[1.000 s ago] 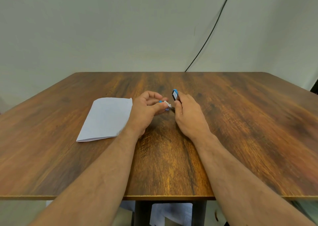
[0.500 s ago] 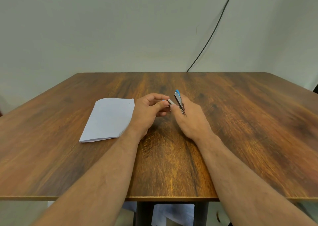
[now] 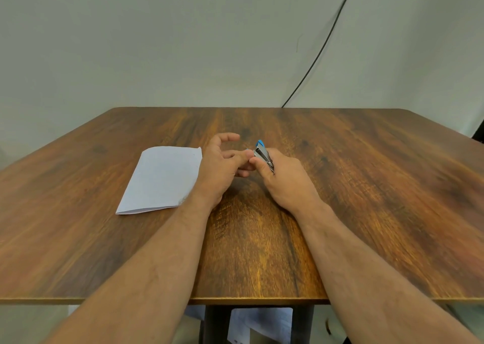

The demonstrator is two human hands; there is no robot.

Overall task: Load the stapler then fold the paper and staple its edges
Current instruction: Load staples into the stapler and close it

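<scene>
My right hand (image 3: 285,183) grips the small blue-and-chrome metal stapler (image 3: 263,155) above the desk (image 3: 366,186); my left hand (image 3: 222,168) is loosely spread, its thumb touching the stapler's end (slightly blurred). Folded white paper (image 3: 162,178) lies just left.

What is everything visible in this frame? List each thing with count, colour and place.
table: one, brown wood, fills the middle of the view
paper: one sheet, white, already folded, flat on the table beside the left hand
stapler: one, silver with a blue end, held in the right hand above the table
cable: one, black, runs down the wall behind the table
wall: pale grey-green, behind the table
left hand: fingers loosely curled, fingertips at the stapler
right hand: closed around the stapler
</scene>
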